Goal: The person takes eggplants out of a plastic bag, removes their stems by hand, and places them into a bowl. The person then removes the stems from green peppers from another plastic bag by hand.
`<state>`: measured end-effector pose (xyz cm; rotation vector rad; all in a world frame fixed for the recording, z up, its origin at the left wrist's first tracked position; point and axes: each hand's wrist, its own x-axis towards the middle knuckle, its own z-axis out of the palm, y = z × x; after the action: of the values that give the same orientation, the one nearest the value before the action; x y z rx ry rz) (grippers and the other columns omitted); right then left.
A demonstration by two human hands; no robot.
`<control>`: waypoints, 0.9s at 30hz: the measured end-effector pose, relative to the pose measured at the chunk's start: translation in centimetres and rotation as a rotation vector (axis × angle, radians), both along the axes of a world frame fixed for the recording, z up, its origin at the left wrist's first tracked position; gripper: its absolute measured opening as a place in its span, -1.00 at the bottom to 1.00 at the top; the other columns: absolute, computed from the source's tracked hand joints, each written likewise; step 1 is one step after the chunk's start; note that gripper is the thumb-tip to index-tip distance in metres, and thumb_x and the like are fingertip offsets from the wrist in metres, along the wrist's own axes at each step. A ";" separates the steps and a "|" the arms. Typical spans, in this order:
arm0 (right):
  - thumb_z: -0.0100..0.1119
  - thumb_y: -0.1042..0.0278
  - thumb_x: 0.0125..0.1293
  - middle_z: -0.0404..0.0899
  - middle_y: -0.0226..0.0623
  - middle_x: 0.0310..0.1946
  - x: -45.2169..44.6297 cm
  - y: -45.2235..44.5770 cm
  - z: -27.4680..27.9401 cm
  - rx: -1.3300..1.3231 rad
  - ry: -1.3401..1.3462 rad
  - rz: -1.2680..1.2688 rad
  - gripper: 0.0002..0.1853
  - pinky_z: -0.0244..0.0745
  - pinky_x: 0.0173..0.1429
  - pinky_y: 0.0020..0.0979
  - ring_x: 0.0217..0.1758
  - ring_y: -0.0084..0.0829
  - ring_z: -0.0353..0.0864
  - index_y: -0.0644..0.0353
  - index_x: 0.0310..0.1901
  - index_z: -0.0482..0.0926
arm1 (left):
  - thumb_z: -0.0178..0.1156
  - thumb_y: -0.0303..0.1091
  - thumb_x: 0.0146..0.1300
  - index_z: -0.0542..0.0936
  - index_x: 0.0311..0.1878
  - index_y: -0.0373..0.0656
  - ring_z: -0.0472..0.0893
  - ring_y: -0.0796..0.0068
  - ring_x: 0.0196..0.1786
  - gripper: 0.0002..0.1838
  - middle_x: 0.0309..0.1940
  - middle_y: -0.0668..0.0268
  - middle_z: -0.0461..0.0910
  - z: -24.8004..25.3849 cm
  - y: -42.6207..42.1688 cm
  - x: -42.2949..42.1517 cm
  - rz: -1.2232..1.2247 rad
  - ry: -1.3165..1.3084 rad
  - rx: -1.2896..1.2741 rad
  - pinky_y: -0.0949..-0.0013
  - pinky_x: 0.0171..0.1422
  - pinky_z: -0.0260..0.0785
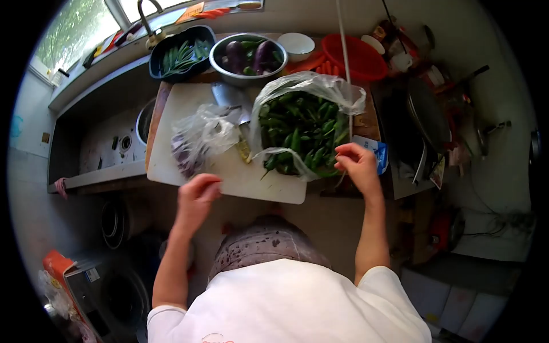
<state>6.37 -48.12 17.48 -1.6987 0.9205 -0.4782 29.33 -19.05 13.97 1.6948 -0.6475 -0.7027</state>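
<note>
On the white cutting board [269, 187], an open clear bag [349, 103] bulges with glossy green peppers [297, 128]. The right hand [357, 163] pinches near its rim, fingers nearly closed; contact unclear. The left hand [199, 194], loosely curled, looks empty beside a crumpled bag [214, 134] partly blocking the knife [231, 98].

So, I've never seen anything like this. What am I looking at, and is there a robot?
No robot here: just a person's bare hands, in one picture from a camera worn on the head, looking forward and down. On the white cutting board lie an open plastic bag of green peppers and a smaller bag; behind them, a metal bowl holds eggplants. The left hand shows nothing held. The right hand is beside the peppers; whether it grips the plastic, I can't tell.
</note>
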 end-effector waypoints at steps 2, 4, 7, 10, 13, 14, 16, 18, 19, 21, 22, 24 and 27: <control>0.14 0.61 0.17 0.63 -0.30 -0.44 -0.4 -0.5 -1.4 -0.076 0.044 0.065 -0.84 0.51 -0.33 -0.53 -0.44 -0.57 0.62 0.31 -0.20 0.61 | 0.22 -0.57 0.19 0.61 -0.23 -0.20 0.59 0.49 -0.42 -0.89 -0.41 0.26 0.61 1.1 -6.9 -3.3 -0.095 -0.406 -0.058 0.45 -0.33 0.43; 0.14 0.62 0.18 0.63 -0.33 -0.40 0.1 -0.7 -2.2 -0.096 0.035 0.184 -0.83 0.51 -0.35 -0.56 -0.41 -0.59 0.64 0.31 -0.19 0.61 | 0.28 -0.55 0.05 0.59 -0.21 -0.13 0.56 0.24 -0.30 -0.79 -0.39 0.27 0.55 0.8 -12.2 -5.3 -0.127 -0.745 -0.072 0.26 -0.22 0.40; 0.14 0.64 0.08 0.62 -0.22 -0.22 2.0 -0.7 -4.4 -0.402 -0.012 0.302 -0.76 0.54 -0.22 -0.36 -0.27 -0.32 0.66 0.25 -0.18 0.61 | 0.30 -0.41 -0.01 0.55 -0.13 -0.08 0.50 0.30 -0.15 -0.69 -0.29 0.33 0.51 0.6 -15.8 -6.5 -0.278 -1.262 0.084 0.27 -0.03 0.28; 0.09 0.63 0.02 0.51 -0.20 0.08 4.7 -0.9 -4.7 -0.730 0.042 0.462 -0.63 0.54 -0.09 -0.22 -0.10 -0.17 0.64 0.10 -0.10 0.60 | 0.25 -0.43 -0.01 0.54 -0.23 -0.09 0.47 0.32 -0.22 -0.78 -0.34 0.33 0.46 -2.5 -14.9 -6.0 -0.372 -1.326 0.114 0.28 -0.11 0.25; 0.06 0.63 0.04 0.43 -0.16 0.19 6.2 -2.6 -6.3 -0.824 0.039 0.574 -0.60 0.56 -0.02 -0.25 -0.05 -0.14 0.62 0.07 -0.06 0.60 | 0.22 -0.55 0.03 0.54 -0.32 -0.15 0.50 0.33 -0.30 -0.87 -0.32 0.29 0.51 -1.5 -13.7 -5.3 -0.350 -1.265 0.022 0.28 -0.20 0.31; 0.06 0.63 0.04 0.43 -0.15 0.19 6.6 -3.4 -6.5 -0.832 0.030 0.594 -0.60 0.56 -0.01 -0.26 -0.04 -0.13 0.62 0.07 -0.05 0.60 | 0.19 -0.58 0.07 0.53 -0.31 -0.18 0.51 0.36 -0.34 -0.88 -0.33 0.27 0.52 -1.1 -13.9 -5.1 -0.268 -1.118 0.002 0.31 -0.24 0.33; 0.24 0.62 -0.01 0.49 -0.17 0.13 6.8 -5.5 -5.7 -0.677 -0.139 0.494 -0.57 0.54 0.00 -0.25 -0.01 -0.15 0.61 0.15 -0.02 0.58 | 0.14 -0.64 0.14 0.51 -0.29 -0.22 0.52 0.43 -0.40 -0.89 -0.37 0.24 0.54 -0.5 -14.2 -5.0 -0.097 -0.809 -0.036 0.38 -0.32 0.36; 0.14 0.60 0.04 0.55 -0.09 -0.02 6.5 -8.0 -3.6 -0.426 -0.158 0.459 -0.65 0.52 -0.01 -0.21 -0.06 -0.08 0.59 0.18 -0.07 0.58 | 0.11 -0.61 0.22 0.49 -0.22 -0.24 0.48 0.54 -0.51 -0.91 -0.53 0.25 0.50 0.8 -15.4 -4.3 0.005 -0.541 -0.043 0.49 -0.40 0.33; 0.13 0.61 0.04 0.56 -0.09 -0.06 6.4 -9.1 -3.7 -0.506 -0.143 0.440 -0.66 0.52 -0.02 -0.21 -0.08 -0.06 0.59 0.20 -0.09 0.58 | 0.10 -0.60 0.24 0.49 -0.22 -0.23 0.49 0.57 -0.52 -0.91 -0.55 0.26 0.50 1.3 -16.2 -3.9 0.034 -0.531 -0.058 0.50 -0.41 0.33; 0.12 0.63 0.04 0.58 -0.08 -0.16 6.4 -11.1 -3.6 -0.674 -0.120 0.395 -0.69 0.51 -0.03 -0.19 -0.11 -0.04 0.58 0.24 -0.12 0.58 | 0.10 -0.59 0.25 0.49 -0.21 -0.21 0.49 0.60 -0.54 -0.92 -0.58 0.28 0.50 2.6 -17.9 -2.7 0.094 -0.545 -0.103 0.50 -0.43 0.33; 0.11 0.64 0.05 0.59 -0.08 -0.18 6.3 -12.0 -3.4 -0.722 -0.112 0.381 -0.71 0.51 -0.04 -0.19 -0.12 -0.03 0.58 0.25 -0.14 0.59 | 0.09 -0.58 0.26 0.49 -0.21 -0.21 0.49 0.60 -0.55 -0.92 -0.59 0.29 0.50 3.3 -18.5 -1.9 0.125 -0.564 -0.130 0.49 -0.44 0.33; 0.10 0.65 0.05 0.59 -0.09 -0.23 6.0 -13.2 -3.4 -0.808 -0.087 0.353 -0.74 0.51 -0.06 -0.19 -0.13 -0.02 0.58 0.27 -0.18 0.60 | 0.10 -0.57 0.26 0.50 -0.22 -0.18 0.50 0.60 -0.57 -0.92 -0.62 0.32 0.49 5.1 -19.9 0.3 0.182 -0.646 -0.208 0.48 -0.46 0.34; 0.15 0.62 0.07 0.61 -0.12 -0.19 5.3 -13.0 -1.4 -0.663 -0.292 0.273 -0.81 0.51 -0.08 -0.23 -0.14 -0.09 0.61 0.29 -0.23 0.61 | 0.10 -0.60 0.25 0.54 -0.20 -0.17 0.55 0.66 -0.47 -0.88 -0.51 0.35 0.55 8.5 -22.2 4.7 0.276 -0.883 -0.338 0.55 -0.38 0.37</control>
<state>11.67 -61.12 16.03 -2.2269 0.3133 -0.8828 34.03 -41.28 22.45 1.6811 -1.0340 0.3846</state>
